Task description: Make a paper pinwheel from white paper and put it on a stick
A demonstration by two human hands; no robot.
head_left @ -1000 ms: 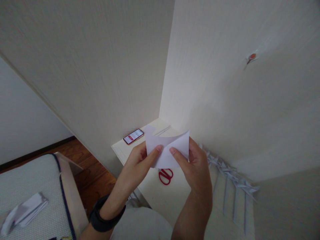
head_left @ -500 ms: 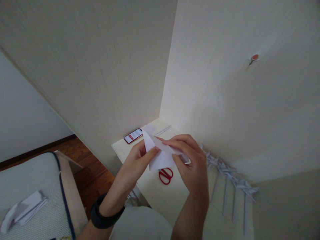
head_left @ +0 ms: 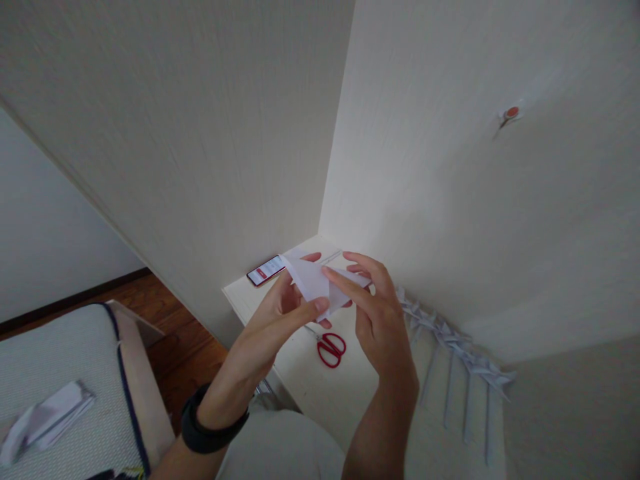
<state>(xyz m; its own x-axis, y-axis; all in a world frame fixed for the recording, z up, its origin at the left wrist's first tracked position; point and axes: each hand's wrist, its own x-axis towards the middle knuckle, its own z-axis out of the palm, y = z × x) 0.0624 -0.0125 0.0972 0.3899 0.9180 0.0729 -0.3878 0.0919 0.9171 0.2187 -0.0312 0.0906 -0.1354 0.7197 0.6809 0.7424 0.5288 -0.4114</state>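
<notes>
One white paper (head_left: 310, 280) — folded — tapers to points.

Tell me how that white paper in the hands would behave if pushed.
The white paper would probably be light, as it looks thin. It likely bends easily, since it is folded. Its pointed upper-left corner stands free, so it may give when pushed.

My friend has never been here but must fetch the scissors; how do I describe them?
Find the white tabletop where two pale walls meet. The scissors lie on it, in the picture just below the white paper that the left hand holds. Two red loop handles set them apart from paper and phone.
</notes>
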